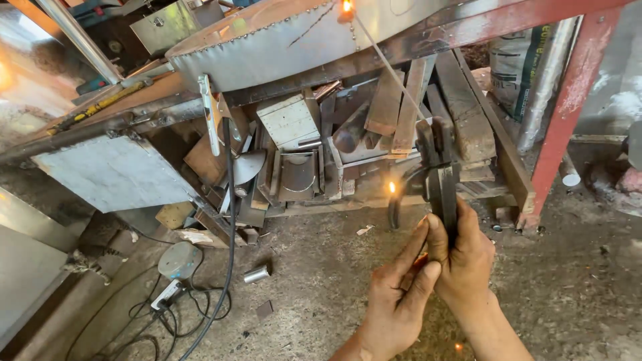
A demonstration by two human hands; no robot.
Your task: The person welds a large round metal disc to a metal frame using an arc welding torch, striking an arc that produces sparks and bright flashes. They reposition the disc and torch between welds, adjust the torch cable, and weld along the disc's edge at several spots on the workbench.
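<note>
My right hand (468, 257) grips the black handle of a welding electrode holder (438, 167). A thin rod (384, 60) runs up from its jaws to a glowing orange spot (346, 7) on the seam of a curved sheet-metal part (267, 43). My left hand (401, 294) wraps around the right hand and the bottom of the holder, steadying it. A small spark (392, 188) falls left of the holder. Both hands are low in the frame, below the red steel table frame (468, 27).
Under the table lies a pile of scrap metal plates and bars (348, 140). A red table leg (565, 107) stands at right. A black cable (231, 220) hangs down to a tangle of wires and a round grey device (179, 261) on the concrete floor.
</note>
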